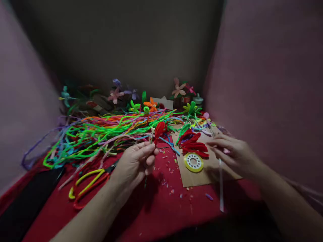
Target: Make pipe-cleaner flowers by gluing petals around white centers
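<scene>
Head view. The table [164, 201] carries a red cover, with small colored scraps scattered on it between the two hands. Pinkish walls stand at the left and right; a dark grey surface closes the space at the back. Lighting is dim.

Left hand [141, 156]: grip pinching, thumb and fingers pressed together on the lower end of a red petal [159, 130]. The petal stands upright directly above the fingertips. A pale stem [152, 133] rises just beside it, on the petal's left.

Right hand [229, 149]: fingers brought close together, above the right part of a cardboard sheet [202, 176]. Whether this grip pinches an item cannot be told. A narrow white strip [221, 188] extends below the hand toward the near side of the table.

Positions relative to the left grip: a pair of scissors [87, 188] with yellow and orange handles lies to the left; a heap of colored pipe cleaners [101, 129] lies beyond and to the left.

Positions relative to the right grip: a cluster of red petals [193, 145] lies to the left, on the cardboard sheet; a yellow tape roll [193, 162] lies on the sheet, nearer than the cluster. Fuzzy flowers [178, 89] stand at the back, beyond both grips.
</scene>
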Demonstrator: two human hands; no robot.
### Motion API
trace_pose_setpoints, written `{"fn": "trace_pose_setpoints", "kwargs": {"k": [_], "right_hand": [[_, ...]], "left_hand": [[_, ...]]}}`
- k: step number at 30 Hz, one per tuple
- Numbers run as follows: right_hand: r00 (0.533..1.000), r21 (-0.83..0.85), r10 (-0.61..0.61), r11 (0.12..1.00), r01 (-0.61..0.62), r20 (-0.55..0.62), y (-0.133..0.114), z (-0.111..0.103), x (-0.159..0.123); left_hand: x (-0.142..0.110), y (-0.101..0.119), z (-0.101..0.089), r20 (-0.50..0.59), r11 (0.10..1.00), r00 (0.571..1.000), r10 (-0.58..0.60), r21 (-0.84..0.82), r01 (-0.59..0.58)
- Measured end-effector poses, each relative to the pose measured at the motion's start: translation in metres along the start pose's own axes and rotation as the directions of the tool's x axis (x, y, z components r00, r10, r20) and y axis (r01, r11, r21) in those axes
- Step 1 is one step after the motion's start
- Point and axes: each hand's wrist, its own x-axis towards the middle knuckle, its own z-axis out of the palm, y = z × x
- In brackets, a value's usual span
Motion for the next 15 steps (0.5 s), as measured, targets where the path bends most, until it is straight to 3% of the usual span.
{"fn": "trace_pose_setpoints", "kwargs": {"k": [3, 5, 7, 10, 15], "right_hand": [[0.968, 0.326, 0.155, 0.921, -0.213, 0.196, -0.025, 0.044, 0.015], [0.938, 0.565, 0.226, 0.752, -0.339, 0.261, -0.034, 0.069, 0.024], [0.929, 0.731, 0.193, 0.575, -0.367, 0.315, -0.038, 0.088, 0.031], [0.918, 0.811, 0.135, 0.433, -0.394, 0.374, -0.038, 0.105, 0.034], [0.934, 0.859, 0.183, 0.369, -0.355, 0.307, -0.037, 0.115, 0.028]], "left_hand": [[-0.004, -0.004, 0.004, 0.044, 1.0, 0.999, -0.021, 0.002, 0.021], [-0.005, -0.007, 0.005, 0.072, 0.999, 0.997, -0.04, 0.006, 0.039], [-0.005, -0.01, 0.006, 0.098, 0.998, 0.994, -0.058, 0.012, 0.057], [-0.004, -0.014, 0.006, 0.123, 0.998, 0.991, -0.061, 0.017, 0.06], [-0.004, -0.015, 0.006, 0.13, 0.998, 0.99, -0.055, 0.012, 0.054]]}}
